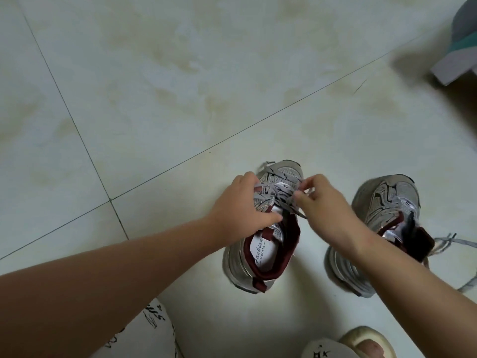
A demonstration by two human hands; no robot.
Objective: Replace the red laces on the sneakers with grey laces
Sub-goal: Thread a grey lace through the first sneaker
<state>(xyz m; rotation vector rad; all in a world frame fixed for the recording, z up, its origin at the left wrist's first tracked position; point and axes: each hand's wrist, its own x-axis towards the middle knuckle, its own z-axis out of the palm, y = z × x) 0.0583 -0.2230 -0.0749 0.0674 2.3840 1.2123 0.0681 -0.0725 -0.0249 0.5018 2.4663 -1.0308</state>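
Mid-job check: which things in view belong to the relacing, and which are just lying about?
Part of the job:
- near sneaker, worked by left hand and right hand
- grey lace, pinched by both hands
- second sneaker with its loose grey lace

Just lying about:
- grey and teal object, top right
- slipper, bottom edge
- tiled floor

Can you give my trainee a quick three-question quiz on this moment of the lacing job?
1. True or false: both hands work on the left sneaker.
2. What colour is the lace that the left hand and right hand pinch? A red, B grey, C black.
3. Where do the right sneaker's loose lace ends lie?

Key
1. True.
2. B.
3. On the floor, trailing out to the right of that shoe.
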